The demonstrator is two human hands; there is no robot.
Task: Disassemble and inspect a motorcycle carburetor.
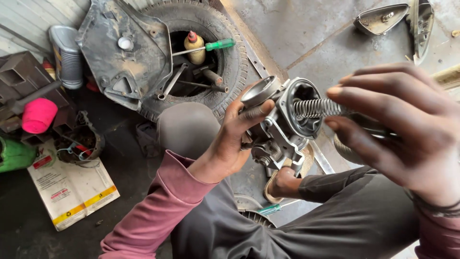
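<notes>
Left hand (235,139) grips the carburetor (282,124) steady, opening up; right hand (402,129) pinches the spring (316,108) into it.

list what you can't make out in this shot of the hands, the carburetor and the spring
Head view only:
- Far end of the spring: hidden inside the carburetor bore.
- Near end of the spring: covered by the right hand fingers.
- Carburetor's back: masked by the left hand.
- Screwdriver by the knee: tip hidden behind the leg.
- Items inside the tyre: shadowed, partly unclear.
</notes>
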